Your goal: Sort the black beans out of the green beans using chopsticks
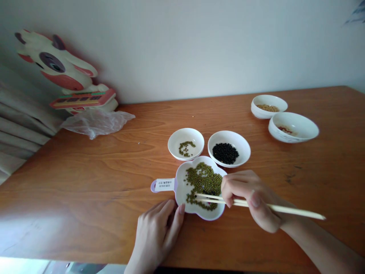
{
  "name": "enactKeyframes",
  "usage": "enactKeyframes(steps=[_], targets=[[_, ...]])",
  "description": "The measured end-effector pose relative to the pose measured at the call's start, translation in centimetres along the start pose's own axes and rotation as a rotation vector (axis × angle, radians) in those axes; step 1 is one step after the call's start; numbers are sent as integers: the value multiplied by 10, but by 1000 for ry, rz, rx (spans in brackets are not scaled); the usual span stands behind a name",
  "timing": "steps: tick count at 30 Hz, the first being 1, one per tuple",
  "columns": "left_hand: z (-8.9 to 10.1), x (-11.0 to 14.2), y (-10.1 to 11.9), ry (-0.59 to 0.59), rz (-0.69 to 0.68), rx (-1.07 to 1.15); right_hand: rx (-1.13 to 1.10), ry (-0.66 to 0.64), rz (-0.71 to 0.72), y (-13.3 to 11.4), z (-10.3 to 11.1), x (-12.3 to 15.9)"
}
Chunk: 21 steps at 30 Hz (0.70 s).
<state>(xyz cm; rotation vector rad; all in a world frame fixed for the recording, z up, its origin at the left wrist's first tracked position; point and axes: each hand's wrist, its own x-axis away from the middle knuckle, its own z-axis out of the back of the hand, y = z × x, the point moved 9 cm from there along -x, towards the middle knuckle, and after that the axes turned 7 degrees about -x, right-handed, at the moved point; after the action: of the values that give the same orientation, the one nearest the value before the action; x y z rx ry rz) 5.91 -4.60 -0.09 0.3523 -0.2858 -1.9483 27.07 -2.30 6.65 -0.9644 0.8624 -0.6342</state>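
A white flower-shaped dish (pixel 182 203) with a lilac rim and a labelled handle holds many green mung beans (pixel 209 180) and a few dark beans. At its lower left rim, my left hand (pixel 158 230) rests on the table with curled fingers, thumb tip against the dish, steadying it. My right hand (pixel 256 199) is closed around a pair of light wooden chopsticks (pixel 296 211). Their tips reach into the mung beans, close to a small dark bean. Behind the dish stand a white bowl (pixel 173 144) with some mung beans and another bowl (pixel 243 146) of black beans.
At the back right are a white bowl (pixel 256 111) of yellowish beans and a larger bowl (pixel 306 131) with a little reddish content. A crumpled clear plastic bag (pixel 98 123) lies before a cow-shaped toy keyboard (pixel 82 99) at the back left. A wall bounds the wooden table (pixel 94 198).
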Motion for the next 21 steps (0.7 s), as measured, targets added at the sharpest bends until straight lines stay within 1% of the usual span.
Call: enactKeyframes(steps=[11, 16, 21], targets=[[-1, 0, -1, -11, 15, 0, -54, 20, 1, 2, 3, 4], [-1, 0, -1, -16, 14, -1, -16, -3, -22, 4, 0, 3], [0, 0, -1, -18, 20, 2, -4, 6, 9, 5, 0, 5]])
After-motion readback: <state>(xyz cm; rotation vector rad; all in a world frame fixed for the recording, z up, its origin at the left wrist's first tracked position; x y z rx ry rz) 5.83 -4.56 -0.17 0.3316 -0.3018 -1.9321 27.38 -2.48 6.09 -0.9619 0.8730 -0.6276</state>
